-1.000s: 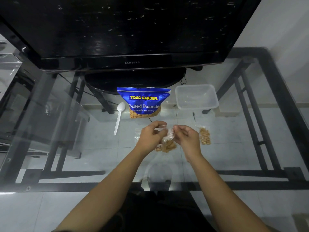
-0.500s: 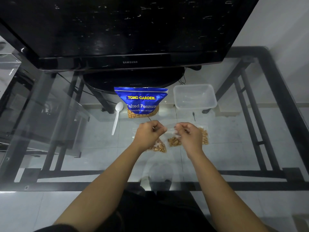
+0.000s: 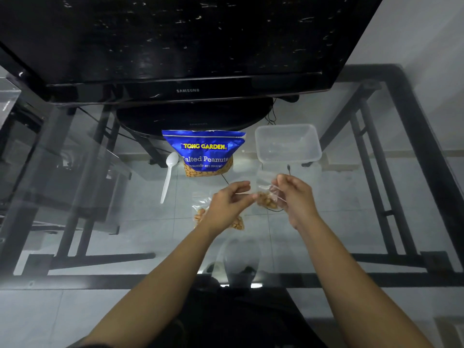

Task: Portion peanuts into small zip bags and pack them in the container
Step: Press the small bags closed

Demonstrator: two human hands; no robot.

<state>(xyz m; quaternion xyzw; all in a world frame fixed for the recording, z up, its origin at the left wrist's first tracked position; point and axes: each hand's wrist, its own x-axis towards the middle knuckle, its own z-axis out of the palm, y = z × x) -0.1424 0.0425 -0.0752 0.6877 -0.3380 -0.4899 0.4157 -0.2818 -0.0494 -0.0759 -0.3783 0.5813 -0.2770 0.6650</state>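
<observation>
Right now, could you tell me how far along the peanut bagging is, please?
Done: filled peanut bags lie on the glass table under the left wrist, partly hidden, so the count is unclear. In hand: the left hand and right hand both pinch a small zip bag of peanuts, apparently sealing it. Left: the clear container looks empty, so nothing is packed; the blue peanut pouch shows nuts.

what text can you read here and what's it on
"SAMSUNG": on the TV, lower bezel.
"TONG GARDEN": on the blue peanut bag.
"alted Peanuts": same bag, first letter cut off at its edge.
Small line under that: too small to read.
Faint mark on the stand: too blurred to read.
</observation>
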